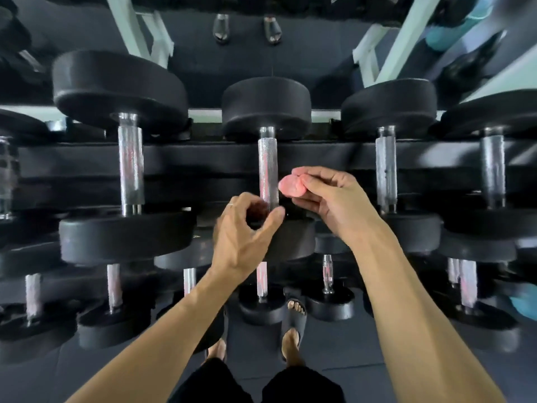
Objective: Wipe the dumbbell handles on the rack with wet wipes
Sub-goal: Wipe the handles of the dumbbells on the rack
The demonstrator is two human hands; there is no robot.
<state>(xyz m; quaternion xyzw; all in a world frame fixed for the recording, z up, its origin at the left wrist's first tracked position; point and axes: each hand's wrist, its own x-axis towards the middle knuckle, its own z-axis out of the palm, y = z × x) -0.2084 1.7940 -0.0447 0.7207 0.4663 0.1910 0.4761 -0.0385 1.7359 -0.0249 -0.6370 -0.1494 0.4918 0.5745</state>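
A black dumbbell with a knurled steel handle [268,170] lies on the upper shelf of the rack [203,158], straight ahead of me. My right hand [328,196] pinches a folded pink wipe [291,185] just right of that handle, close to it; contact is unclear. My left hand [244,237] hovers at the handle's lower end with thumb and fingers curled in a loose C, holding nothing. The near weight of this dumbbell [293,237] is partly hidden behind both hands.
More dumbbells flank it: one to the left [130,167] and two to the right [386,170], [492,170]. A lower shelf holds several smaller dumbbells [261,280]. My sandalled feet [293,321] stand on the dark floor by the rack.
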